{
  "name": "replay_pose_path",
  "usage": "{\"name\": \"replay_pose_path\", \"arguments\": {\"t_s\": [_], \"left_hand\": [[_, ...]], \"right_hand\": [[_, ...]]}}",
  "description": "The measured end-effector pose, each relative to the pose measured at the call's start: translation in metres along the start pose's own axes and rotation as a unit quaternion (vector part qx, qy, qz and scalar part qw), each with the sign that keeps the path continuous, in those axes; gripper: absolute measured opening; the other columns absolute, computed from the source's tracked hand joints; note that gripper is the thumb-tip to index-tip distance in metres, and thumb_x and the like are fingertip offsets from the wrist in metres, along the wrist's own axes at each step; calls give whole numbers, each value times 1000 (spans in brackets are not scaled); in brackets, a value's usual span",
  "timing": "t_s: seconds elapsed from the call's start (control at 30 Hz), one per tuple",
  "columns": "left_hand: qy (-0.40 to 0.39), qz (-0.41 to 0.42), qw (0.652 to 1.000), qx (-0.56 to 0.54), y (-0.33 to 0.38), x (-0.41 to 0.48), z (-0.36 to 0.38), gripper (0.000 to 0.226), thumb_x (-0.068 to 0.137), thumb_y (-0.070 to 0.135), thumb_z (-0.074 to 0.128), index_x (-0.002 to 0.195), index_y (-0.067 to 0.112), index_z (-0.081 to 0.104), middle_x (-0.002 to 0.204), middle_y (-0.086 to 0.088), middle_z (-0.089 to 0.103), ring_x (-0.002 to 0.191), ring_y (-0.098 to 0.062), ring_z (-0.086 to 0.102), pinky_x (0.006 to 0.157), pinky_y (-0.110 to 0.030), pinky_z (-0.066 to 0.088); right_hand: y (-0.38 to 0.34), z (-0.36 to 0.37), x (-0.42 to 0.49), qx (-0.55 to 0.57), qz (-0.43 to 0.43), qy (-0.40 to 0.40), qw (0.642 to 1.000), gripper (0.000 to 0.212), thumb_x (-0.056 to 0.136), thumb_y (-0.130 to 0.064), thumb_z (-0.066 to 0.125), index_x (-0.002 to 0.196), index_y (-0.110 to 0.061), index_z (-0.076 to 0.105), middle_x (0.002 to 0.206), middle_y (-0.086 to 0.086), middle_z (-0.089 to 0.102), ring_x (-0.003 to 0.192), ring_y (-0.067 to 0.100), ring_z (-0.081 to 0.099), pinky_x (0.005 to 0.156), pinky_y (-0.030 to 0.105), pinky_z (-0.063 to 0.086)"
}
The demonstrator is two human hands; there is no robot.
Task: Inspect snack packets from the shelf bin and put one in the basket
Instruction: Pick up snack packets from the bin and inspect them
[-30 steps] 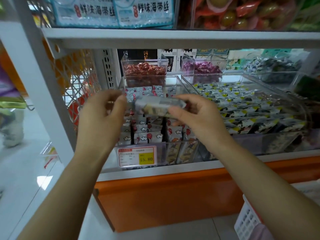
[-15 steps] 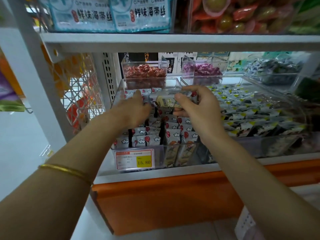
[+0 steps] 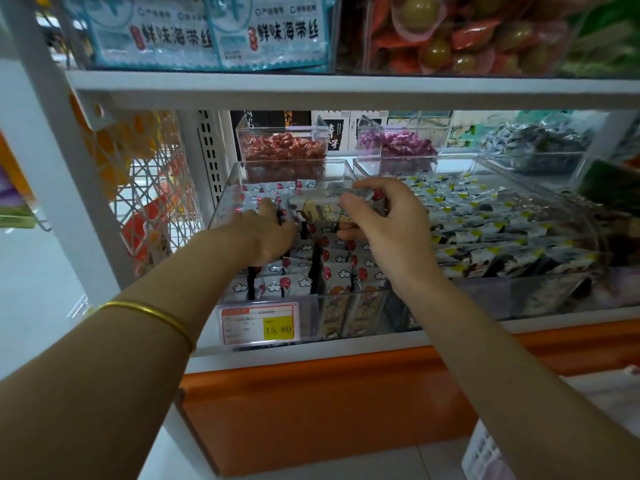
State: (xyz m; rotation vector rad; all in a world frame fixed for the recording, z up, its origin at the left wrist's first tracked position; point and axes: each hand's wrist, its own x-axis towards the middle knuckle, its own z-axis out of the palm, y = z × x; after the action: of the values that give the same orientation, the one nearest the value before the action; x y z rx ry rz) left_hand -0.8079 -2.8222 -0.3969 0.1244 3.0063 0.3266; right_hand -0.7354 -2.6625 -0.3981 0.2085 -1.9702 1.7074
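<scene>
Right hand: the right hand (image 3: pixel 388 230) is pinching a packet (image 3: pixel 325 209) between thumb and fingers, holding it just above the bin (image 3: pixel 221 202) at the centre of the frame.
Left hand: the left hand (image 3: pixel 270 237) is reaching down into the bin, left of centre. Its fingertips are sinking among the packets (image 3: pixel 301 271), so I cannot tell whether it is gripping one or only touching them.
Packet: it is hanging clear of the pile, long side running across. Its print is too blurred to read.
Bin: it is sitting on the shelf (image 3: pixel 311 351), filled with rows of packets and carrying a price tag (image 3: pixel 258 323) on its front wall.
Basket: the basket (image 3: pixel 481 452) is showing only as a white corner at the lower right edge, well apart from both hands.
Done: one packet is out of the bin and probably being looked over.
Left: nothing is going into the basket yet. Choosing a packet and carrying it down to the lower right are both waiting.
</scene>
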Motion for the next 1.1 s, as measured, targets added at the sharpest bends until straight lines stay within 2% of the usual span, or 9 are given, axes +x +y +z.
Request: {"name": "replay_pose_path", "arguments": {"t_s": [0.17, 0.3, 0.4, 0.5, 0.63, 0.73, 0.83, 0.97, 1.1], "left_hand": [[15, 25, 999, 23, -2, -23, 1, 59, 95, 48, 22, 143, 15, 16, 146, -19, 21, 129, -40, 32, 100, -48, 34], [82, 46, 993, 73, 2, -42, 5, 43, 96, 36, 29, 121, 2, 37, 109, -18, 44, 102, -37, 47, 80, -41, 36], [118, 49, 987, 102, 5, -57, 1, 36, 96, 34, 29, 113, 4, 40, 91, -14, 43, 85, -30, 44, 75, -39, 35], [103, 70, 977, 175, -2, -64, 0, 51, 93, 34, 13, 123, 3, 40, 118, -20, 48, 112, -37, 44, 95, -45, 36], [203, 92, 957, 186, -22, -73, 5, 55, 95, 38, 16, 140, 10, 28, 151, -13, 28, 142, -29, 13, 115, -48, 6], [267, 68, 956, 101, -41, -76, 8, 56, 97, 37, 22, 147, 12, 19, 156, -8, 15, 145, -23, 3, 115, -46, 1], [241, 38, 970, 10, -52, -77, 13, 59, 98, 38, 24, 149, 15, 10, 158, -5, 8, 145, -20, -2, 115, -45, -2], [245, 55, 967, -46, -56, -77, 18, 57, 98, 34, 28, 149, 13, 13, 157, -6, 13, 144, -21, 2, 115, -47, 3], [242, 57, 965, -81, -56, -76, 18, 56, 98, 32, 31, 148, 14, 14, 156, -7, 16, 144, -23, 6, 114, -45, 7]], "right_hand": [[1, 2, 5, 8, 1, 3, 1000, 19, 90, -18, 62, 106, -17, 52, 88, -7, 56, 61, 8, 67, 59, 16, 54], [-4, 19, 21, 14, -8, -17, 1000, 20, 88, -11, 63, 103, -9, 50, 83, -4, 54, 63, 11, 66, 61, 27, 59], [-5, 44, 39, -33, -21, -71, 997, 18, 88, -9, 63, 98, -10, 48, 83, -4, 53, 68, 19, 65, 62, 33, 59], [-2, 72, 58, -145, -29, -136, 980, 23, 85, -17, 67, 99, -4, 54, 92, 7, 57, 83, 26, 63, 68, 36, 56], [7, 97, 70, -267, -73, -228, 933, 32, 82, -22, 70, 101, 0, 58, 96, 13, 60, 86, 23, 54, 71, 33, 44], [12, 105, 73, -307, -69, -280, 907, 31, 82, -22, 71, 98, 3, 60, 92, 10, 60, 81, 18, 54, 70, 30, 40], [12, 109, 76, -360, -81, -314, 875, 37, 83, -22, 70, 107, 4, 61, 110, 13, 62, 98, 24, 58, 82, 34, 45], [16, 111, 72, -354, -103, -312, 875, 18, 85, -21, 68, 95, -5, 66, 90, 2, 62, 84, 16, 57, 73, 31, 46], [23, 118, 74, -443, -106, -365, 812, 25, 93, -18, 52, 95, 1, 68, 98, 17, 68, 89, 28, 62, 81, 38, 49]]}}
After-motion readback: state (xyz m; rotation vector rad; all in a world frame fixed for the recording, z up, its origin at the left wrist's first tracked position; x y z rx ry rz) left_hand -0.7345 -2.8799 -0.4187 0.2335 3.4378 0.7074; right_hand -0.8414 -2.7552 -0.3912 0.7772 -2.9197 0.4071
